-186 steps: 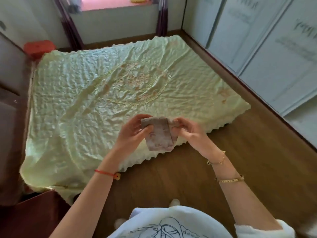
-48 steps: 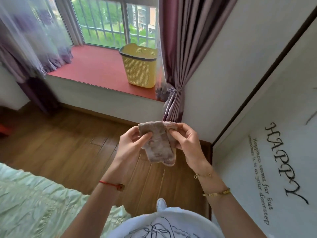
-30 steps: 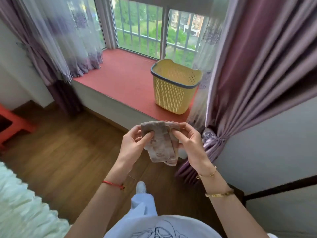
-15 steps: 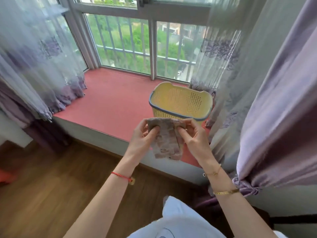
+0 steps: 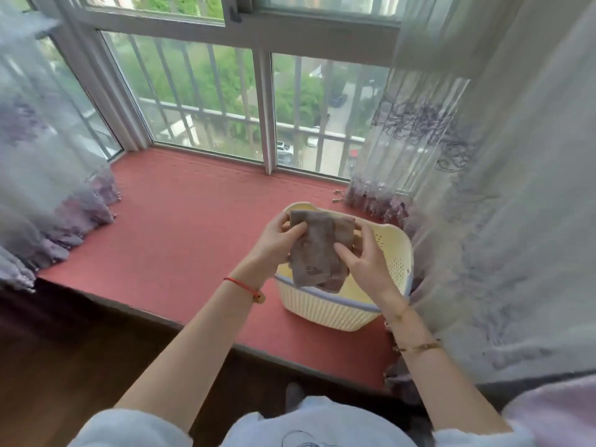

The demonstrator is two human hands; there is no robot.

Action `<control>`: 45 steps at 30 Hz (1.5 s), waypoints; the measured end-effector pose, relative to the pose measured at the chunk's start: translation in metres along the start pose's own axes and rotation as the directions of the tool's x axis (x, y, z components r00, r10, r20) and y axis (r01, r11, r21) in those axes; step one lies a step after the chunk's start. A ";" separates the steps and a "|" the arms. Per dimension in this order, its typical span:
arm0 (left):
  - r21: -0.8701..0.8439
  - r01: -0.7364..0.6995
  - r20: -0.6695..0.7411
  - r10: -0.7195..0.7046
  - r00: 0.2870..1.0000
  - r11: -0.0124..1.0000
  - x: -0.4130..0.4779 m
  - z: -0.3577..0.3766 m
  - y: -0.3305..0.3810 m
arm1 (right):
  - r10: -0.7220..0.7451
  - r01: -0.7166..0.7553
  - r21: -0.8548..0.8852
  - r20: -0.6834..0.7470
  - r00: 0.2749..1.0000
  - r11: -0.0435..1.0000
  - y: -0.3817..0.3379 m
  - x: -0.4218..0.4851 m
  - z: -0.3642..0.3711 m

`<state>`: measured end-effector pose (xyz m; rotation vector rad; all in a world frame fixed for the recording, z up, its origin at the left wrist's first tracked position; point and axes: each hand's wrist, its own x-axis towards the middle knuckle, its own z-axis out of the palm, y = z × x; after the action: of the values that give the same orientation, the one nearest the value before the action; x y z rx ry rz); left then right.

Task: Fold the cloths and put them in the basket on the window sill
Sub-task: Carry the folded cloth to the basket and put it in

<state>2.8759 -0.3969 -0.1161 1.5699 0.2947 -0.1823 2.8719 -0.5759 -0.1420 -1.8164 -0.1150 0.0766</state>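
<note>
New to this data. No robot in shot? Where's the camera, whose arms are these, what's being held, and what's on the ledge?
There is no robot here. A person works with bare hands, and the picture of this moment comes from one wide-angle camera worn on their head, looking forward and down. That is why the arms come in from the bottom edge.

The left hand, with a red string at the wrist, and the right hand, with gold bracelets, both pinch a folded grey-brown cloth. They hold it over the open top of a pale yellow perforated basket. The basket stands on the red window sill, beside a sheer curtain. The cloth has not been let go yet. Most of the basket's inside is hidden behind the cloth and hands.
</note>
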 end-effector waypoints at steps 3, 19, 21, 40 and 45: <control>0.070 0.122 0.029 -0.124 0.992 0.990 0.052 -0.002 -0.004 | 0.133 -0.136 -0.060 -0.039 0.990 0.989 0.023 0.046 0.006; 0.421 0.489 0.166 -0.595 0.787 0.764 0.203 0.018 -0.128 | 0.783 -0.782 -0.024 0.021 0.622 0.622 0.191 0.135 0.062; 0.443 0.517 0.162 -0.632 0.758 0.733 0.215 0.020 -0.148 | 0.811 -0.813 -0.012 0.073 0.580 0.582 0.206 0.140 0.067; 0.519 0.555 0.090 -0.687 0.721 0.651 0.251 0.024 -0.164 | 0.902 -0.890 -0.150 0.107 0.418 0.430 0.239 0.155 0.047; 0.531 0.349 0.337 -0.571 0.749 0.772 0.225 0.014 -0.096 | 0.828 -0.830 0.016 0.064 0.558 0.558 0.177 0.150 0.018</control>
<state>3.0620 -0.3945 -0.2748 1.8012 0.2621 -1.1042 3.0253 -0.5840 -0.3169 -1.6725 0.7404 0.8025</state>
